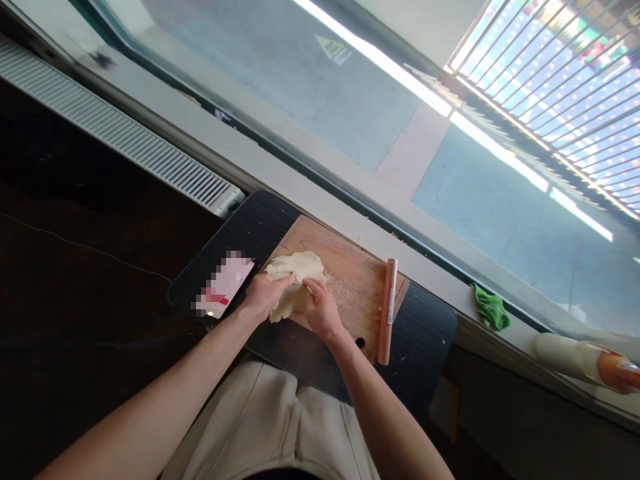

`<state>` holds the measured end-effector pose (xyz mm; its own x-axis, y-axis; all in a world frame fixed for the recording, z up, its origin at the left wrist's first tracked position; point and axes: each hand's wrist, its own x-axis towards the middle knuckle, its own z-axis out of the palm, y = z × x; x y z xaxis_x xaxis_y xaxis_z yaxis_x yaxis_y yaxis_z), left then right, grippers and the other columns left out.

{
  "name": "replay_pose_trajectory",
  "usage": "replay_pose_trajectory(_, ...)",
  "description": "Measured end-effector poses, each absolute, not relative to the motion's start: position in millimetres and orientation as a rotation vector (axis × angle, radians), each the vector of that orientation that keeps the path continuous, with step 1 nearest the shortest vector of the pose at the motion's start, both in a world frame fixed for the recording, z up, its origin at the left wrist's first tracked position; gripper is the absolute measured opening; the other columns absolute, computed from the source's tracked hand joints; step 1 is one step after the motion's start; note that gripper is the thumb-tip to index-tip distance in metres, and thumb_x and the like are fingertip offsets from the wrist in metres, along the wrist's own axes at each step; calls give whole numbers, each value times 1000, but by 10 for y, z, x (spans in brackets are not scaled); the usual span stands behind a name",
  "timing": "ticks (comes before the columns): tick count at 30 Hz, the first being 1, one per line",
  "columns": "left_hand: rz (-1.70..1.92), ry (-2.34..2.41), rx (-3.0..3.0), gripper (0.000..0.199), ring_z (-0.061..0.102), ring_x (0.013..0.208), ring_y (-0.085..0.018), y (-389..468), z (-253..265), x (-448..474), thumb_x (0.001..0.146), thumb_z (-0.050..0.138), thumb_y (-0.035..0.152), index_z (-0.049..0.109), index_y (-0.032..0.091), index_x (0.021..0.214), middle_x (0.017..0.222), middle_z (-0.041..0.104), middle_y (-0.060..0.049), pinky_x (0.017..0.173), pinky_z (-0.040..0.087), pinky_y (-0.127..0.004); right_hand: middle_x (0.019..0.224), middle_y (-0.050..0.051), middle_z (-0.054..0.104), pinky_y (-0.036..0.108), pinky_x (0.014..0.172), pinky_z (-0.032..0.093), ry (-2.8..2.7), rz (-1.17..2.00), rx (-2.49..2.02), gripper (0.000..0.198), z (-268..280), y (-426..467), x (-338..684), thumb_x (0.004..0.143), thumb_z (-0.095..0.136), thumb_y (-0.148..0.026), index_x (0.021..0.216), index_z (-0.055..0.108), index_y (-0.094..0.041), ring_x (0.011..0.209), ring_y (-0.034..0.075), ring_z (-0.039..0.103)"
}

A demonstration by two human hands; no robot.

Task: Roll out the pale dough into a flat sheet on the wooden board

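Observation:
A flat, uneven piece of pale dough (300,265) lies over the left part of a wooden board (345,267), one flap hanging toward the board's near edge. My left hand (263,293) grips the dough's near left side, fingers closed on it. On the near right edge, my right hand (323,308) pinches the dough between thumb and fingers. Crumbs and flour are scattered on the wood just right of the dough. Across the board's right end lies a rolling pin (386,333), apart from both hands.
The board rests on a small black table (260,213). At its left lies a pink-and-white packet (227,283), partly blurred out. Beyond are a windowsill (320,200) with a green cloth (491,308) and a white bottle (565,353). A radiator (125,127) stands at the left.

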<state>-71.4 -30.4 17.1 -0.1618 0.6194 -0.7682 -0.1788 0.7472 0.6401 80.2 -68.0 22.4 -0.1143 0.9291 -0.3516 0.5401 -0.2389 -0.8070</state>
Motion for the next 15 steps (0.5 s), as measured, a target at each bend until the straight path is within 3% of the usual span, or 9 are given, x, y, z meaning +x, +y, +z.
replay_pose_trajectory(4,758,1705,1211,13,61,106,-29,-47,500,-425,65,77,23,69,19,74,79,69,-7,87,48,-28,125,9,62,27,95,46,-714,1619,-1652,37,318,-523,1062,92,35,-26,121,56,-15,113,14,59)
replay_pose_trajectory(6,677,1592,1567,4,59,110,-30,-59,516,-216,72,68,18,68,17,76,84,69,-10,96,44,-35,119,11,65,28,88,50,-349,1707,-1532,43,305,-522,1274,95,30,-40,120,54,-15,104,15,64)
replay_pose_trajectory(9,394,1349,2114,29,55,116,-30,-281,283,48,80,50,11,65,14,105,111,66,-15,103,39,-45,103,10,70,28,78,53,-40,1639,-1507,55,180,-637,1574,92,27,-56,108,60,-16,88,15,68)
replay_pose_trajectory(11,254,1231,2340,43,47,126,-31,-488,65,118,81,50,13,55,10,123,132,55,-19,107,35,-47,91,8,70,26,69,53,-47,1569,-1581,59,72,-753,1700,89,28,-62,103,63,-16,76,15,66)
replay_pose_trajectory(15,157,1135,2482,63,29,139,-30,-711,-148,-55,81,56,29,39,8,139,149,35,-17,113,27,-47,78,5,66,24,60,50,-473,1418,-1866,46,-38,-919,1784,85,44,-55,93,66,-15,65,14,61)
